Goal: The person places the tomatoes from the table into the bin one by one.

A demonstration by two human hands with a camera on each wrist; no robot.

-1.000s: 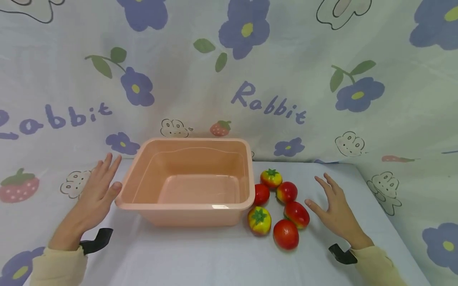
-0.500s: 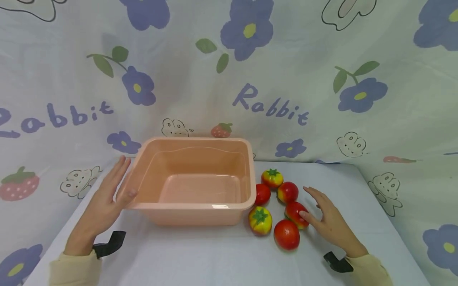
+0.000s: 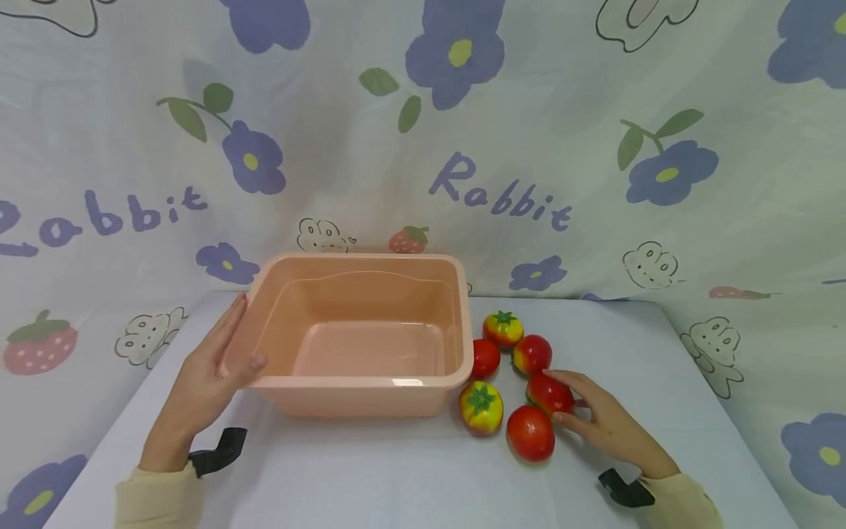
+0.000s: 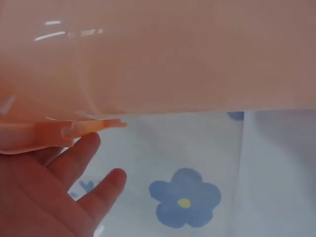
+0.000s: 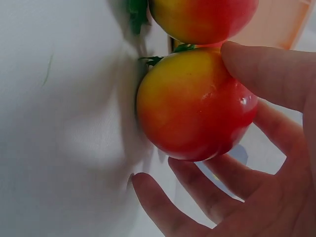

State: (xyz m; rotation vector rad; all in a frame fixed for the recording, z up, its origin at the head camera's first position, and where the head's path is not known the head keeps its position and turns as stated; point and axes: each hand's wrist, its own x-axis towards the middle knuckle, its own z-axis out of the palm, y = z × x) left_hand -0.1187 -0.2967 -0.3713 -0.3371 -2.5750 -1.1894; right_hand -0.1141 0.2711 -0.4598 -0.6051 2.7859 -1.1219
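A pink plastic basin (image 3: 363, 397) stands left of the middle, with no contents seen in it. My left hand (image 3: 205, 382) holds its left rim, thumb over the edge; in the left wrist view, fingers (image 4: 79, 158) lie under the rim. My right hand (image 3: 604, 419) grips a glossy red tomato (image 3: 550, 393), yellowish toward its stem, between thumb and fingers. In the right wrist view the tomato (image 5: 197, 106) rests on the white surface, thumb on one side and fingertips at the other; some contact points are hidden.
Several more tomatoes cluster right of the basin: a red one (image 3: 531, 433) in front, a yellow one (image 3: 481, 408) with green leaves, and others behind. The red one (image 3: 485, 358) sits against the basin's right side. A patterned cloth (image 3: 370, 147) hangs behind the white table (image 3: 370, 477).
My left hand has moved right and inward onto the basin's rim. My right hand has come left and down, its fingers closing round the tomato. The basin has stayed in place.
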